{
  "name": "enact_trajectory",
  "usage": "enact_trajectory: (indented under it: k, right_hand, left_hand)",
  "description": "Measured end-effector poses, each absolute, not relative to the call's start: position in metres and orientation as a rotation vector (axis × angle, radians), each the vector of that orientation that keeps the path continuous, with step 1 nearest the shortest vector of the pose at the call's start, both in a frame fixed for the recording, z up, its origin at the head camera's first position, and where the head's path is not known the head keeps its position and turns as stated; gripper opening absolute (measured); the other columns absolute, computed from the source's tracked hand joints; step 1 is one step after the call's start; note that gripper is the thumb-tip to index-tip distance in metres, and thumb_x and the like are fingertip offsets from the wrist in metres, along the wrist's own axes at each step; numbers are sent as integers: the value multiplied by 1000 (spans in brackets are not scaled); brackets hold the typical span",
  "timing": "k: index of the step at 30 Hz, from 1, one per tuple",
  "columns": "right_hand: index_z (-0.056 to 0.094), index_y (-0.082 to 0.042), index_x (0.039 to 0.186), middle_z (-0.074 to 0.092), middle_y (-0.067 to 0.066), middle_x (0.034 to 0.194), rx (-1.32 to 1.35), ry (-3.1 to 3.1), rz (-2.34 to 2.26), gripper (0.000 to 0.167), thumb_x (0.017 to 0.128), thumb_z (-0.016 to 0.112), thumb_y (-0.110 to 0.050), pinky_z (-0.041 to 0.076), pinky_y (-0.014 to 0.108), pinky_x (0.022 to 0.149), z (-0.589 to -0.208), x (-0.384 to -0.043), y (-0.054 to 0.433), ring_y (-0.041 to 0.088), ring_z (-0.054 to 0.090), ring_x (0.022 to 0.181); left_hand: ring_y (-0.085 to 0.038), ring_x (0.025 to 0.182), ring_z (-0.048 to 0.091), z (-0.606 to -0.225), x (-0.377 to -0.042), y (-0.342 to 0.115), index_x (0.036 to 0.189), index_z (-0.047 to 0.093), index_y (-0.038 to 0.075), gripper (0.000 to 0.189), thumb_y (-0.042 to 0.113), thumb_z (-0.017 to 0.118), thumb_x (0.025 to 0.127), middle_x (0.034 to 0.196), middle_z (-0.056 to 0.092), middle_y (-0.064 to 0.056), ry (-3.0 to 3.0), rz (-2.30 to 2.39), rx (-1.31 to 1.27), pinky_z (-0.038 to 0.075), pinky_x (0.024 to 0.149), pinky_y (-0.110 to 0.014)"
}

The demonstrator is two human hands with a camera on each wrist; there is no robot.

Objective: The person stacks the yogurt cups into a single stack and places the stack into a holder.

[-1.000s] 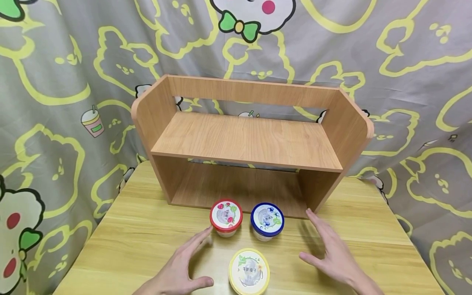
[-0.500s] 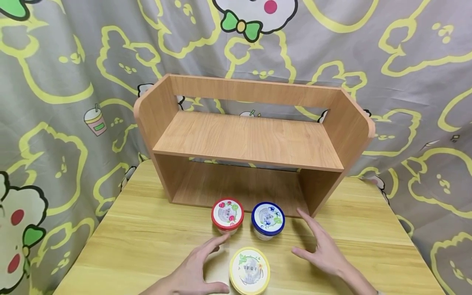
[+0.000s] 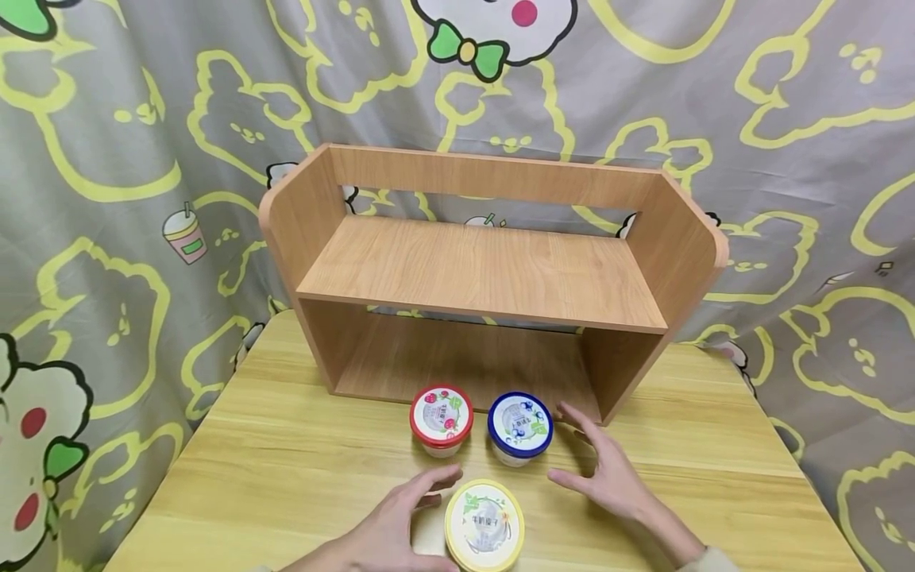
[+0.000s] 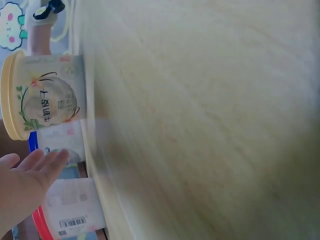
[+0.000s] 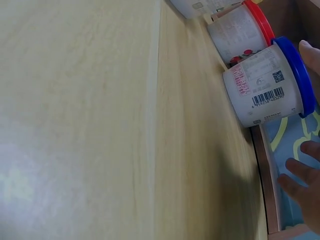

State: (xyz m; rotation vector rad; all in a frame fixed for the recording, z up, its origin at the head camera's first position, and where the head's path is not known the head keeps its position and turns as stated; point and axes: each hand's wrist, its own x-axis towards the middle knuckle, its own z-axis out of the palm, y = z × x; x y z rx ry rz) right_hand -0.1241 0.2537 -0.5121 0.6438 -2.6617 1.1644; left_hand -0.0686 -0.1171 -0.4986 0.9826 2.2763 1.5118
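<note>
Three lidded tubs stand upright on the table, just in front of a shelf. The yellow-lidded tub (image 3: 484, 526) is nearest the person. Behind it sit the red-lidded tub (image 3: 441, 421) on the left and the blue-lidded tub (image 3: 520, 429) on the right. My left hand (image 3: 400, 528) curves around the left side of the yellow-lidded tub, fingers spread from the thumb and gripping nothing. To the right of the blue-lidded tub, my right hand (image 3: 608, 477) holds its fingers and thumb apart, near the tub's side. In the right wrist view, the blue-lidded tub (image 5: 270, 82) shows its barcode.
A two-tier wooden shelf (image 3: 472, 266) stands on the back of the wood-grain table (image 3: 250, 469). Its lower front edge lies right behind the red and blue lids. A patterned grey curtain (image 3: 107, 238) hangs behind and at both sides.
My left hand has moved right, in beside the yellow-lidded tub. The right hand has moved left toward the blue-lidded tub. All three tubs stay in place on the table.
</note>
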Motion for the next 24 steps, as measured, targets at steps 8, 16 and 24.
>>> enact_trajectory:
  k: [8, 16, 24]
  right_hand:
    - [38, -7, 161, 55, 14, 158, 678, -2658, 1238, 104, 77, 95, -25, 52, 44, 112, -514, -129, 246, 37, 56, 139]
    - [38, -6, 161, 52, 15, 161, 662, -2678, 1252, 103, 78, 95, -31, 49, 43, 117, -518, -138, 240, 28, 56, 141]
    - [40, -6, 160, 56, 14, 157, 692, -2663, 1282, 103, 76, 96, -29, 55, 47, 111, -522, -145, 235, 20, 58, 138]
  left_hand:
    - [-16, 143, 55, -498, -68, -112, 162, 36, 19, 101, 33, 94, 80, 161, 50, -16, 2189, 1485, 841, 51, 119, -32]
    - [-16, 139, 59, -499, -68, -107, 161, 35, 10, 103, 32, 94, 80, 162, 47, -18, 2196, 1461, 871, 51, 117, -30]
    - [-16, 133, 63, -502, -69, -103, 160, 36, 8, 103, 29, 95, 79, 161, 49, -14, 2169, 1482, 858, 52, 114, -27]
